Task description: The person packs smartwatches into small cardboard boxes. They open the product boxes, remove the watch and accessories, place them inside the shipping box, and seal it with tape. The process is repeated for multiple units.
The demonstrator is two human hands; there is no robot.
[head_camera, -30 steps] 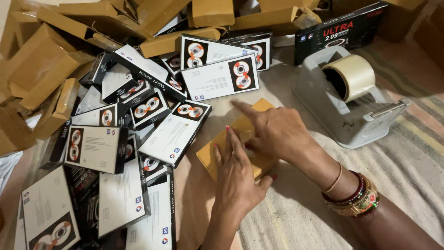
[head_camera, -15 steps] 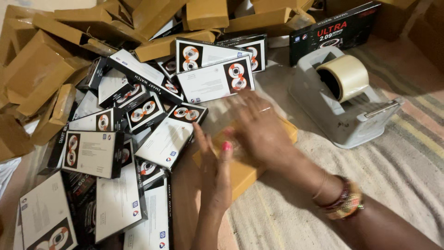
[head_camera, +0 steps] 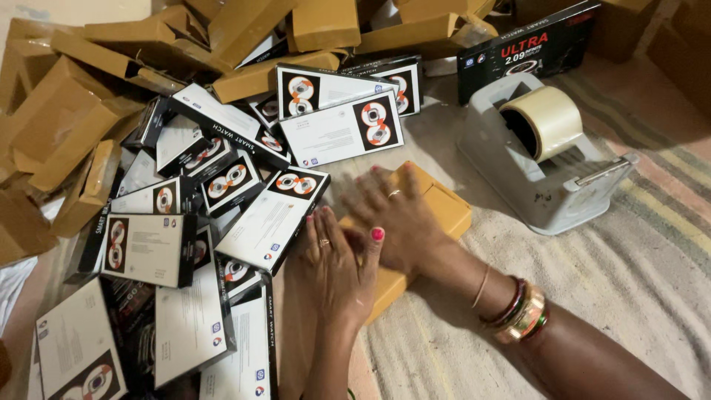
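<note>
Pressing flat on the brown box, both hands — left hand, right hand — are spread open, gripping nothing; taping it from the tape dispenser beside the box likely follows.

Tape dispenser right of cardboard box, product boxes left.

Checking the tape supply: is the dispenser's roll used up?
No, the tape dispenser still carries a thick roll of tape.
</note>
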